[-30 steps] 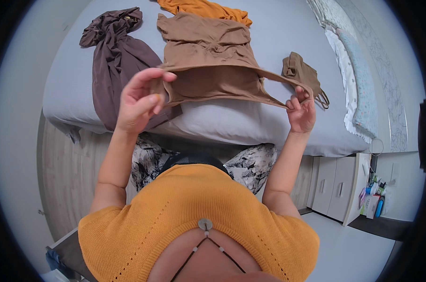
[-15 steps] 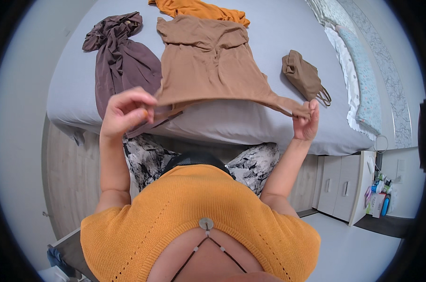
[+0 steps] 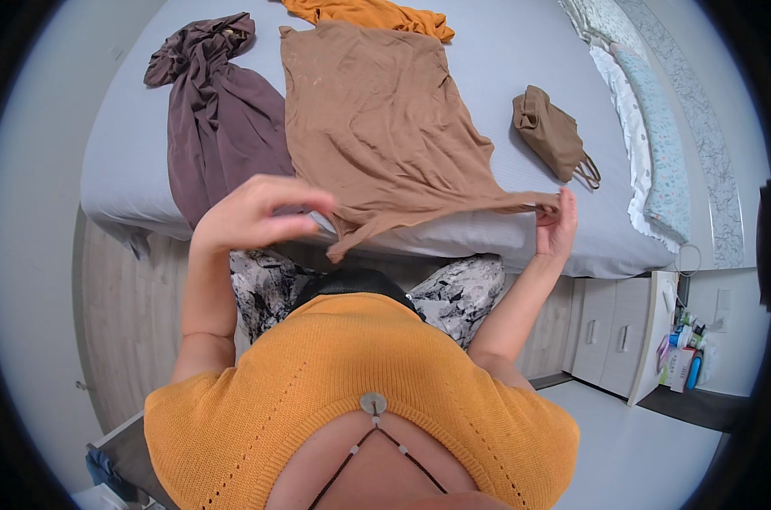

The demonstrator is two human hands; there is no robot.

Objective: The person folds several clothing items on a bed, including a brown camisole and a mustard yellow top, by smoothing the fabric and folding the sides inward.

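Head view: brown, soft-cloth sleeveless top (image 3: 381, 119), on pale-grey cloth-covered bed (image 3: 497, 53) at your 12 o'clock; long axis roughly 12-to-6. Your right hand (image 3: 557, 228): pinching right strap (image 3: 521, 201). Your left hand (image 3: 253, 212): parted, empty, nearer loose left strap (image 3: 349, 241) at its 4 o'clock.

My wide tan-brown cloth garment (image 3: 377, 127) is a single colour, with small pale marks at upper left. The long gathered cloth garment (image 3: 228, 140) is plain dusky purple. The crumpled cloth garment (image 3: 364, 14) is solid orange; the folded, strapped cloth bundle (image 3: 551, 136), solid olive-brown. The smooth bed sheet (image 3: 496, 51) is pale grey-lavender. My ribbed knitted top (image 3: 360, 348) is mustard yellow. My cloth trousers (image 3: 458, 297) carry an irregular black, white and grey print.
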